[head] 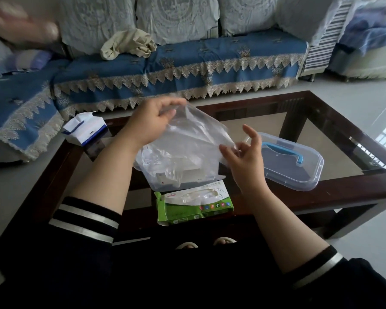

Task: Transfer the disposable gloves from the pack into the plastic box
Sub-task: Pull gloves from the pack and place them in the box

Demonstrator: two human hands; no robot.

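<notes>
A clear disposable glove (194,139) is stretched in the air between both hands. My left hand (153,121) pinches its far upper corner. My right hand (243,150) pinches its near right edge with thumb and forefinger, the other fingers spread. Beneath the glove stands the clear plastic box (165,177), with thin clear plastic crumpled inside it. The green and white glove pack (195,205) lies at the table's near edge, its oval slot facing up and its left flap open.
The box's clear lid (294,161) with a blue handle lies to the right on the glass-topped table (321,121). A white and blue tissue pack (85,129) sits at the far left corner. A blue-covered sofa (187,70) stands behind the table.
</notes>
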